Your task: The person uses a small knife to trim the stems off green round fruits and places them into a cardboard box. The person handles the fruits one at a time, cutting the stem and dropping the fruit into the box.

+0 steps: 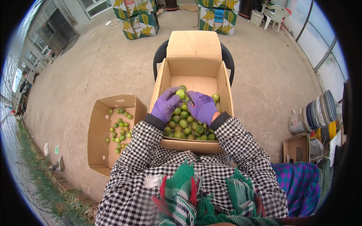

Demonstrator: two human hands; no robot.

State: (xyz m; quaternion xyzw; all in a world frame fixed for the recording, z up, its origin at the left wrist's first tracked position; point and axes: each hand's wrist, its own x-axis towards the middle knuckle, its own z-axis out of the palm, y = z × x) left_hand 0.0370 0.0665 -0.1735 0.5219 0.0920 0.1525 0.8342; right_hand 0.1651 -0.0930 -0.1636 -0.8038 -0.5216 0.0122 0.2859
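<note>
My left hand (pixel 165 104), in a purple coated glove, holds a round green fruit (pixel 180 94) between thumb and fingers. In my right hand (pixel 203 106), gloved alike, is a small hand tool (pixel 189 99), apparently snips, with a red part showing. Its dark tip meets the right side of the fruit; my fingers hide most of the handle. Both hands are over an open cardboard box (pixel 193 67). Many green and brownish fruits (pixel 183 123) cover its near end, and bare cardboard shows at its far end.
A second cardboard box (pixel 97 135) with several scattered green fruits stands on the floor at left. Behind the first box curves a black chair frame (pixel 230 62). Stacked banana cartons (pixel 141 25) stand farther back. Nested buckets (pixel 314 113) and a small carton (pixel 295 148) are at right.
</note>
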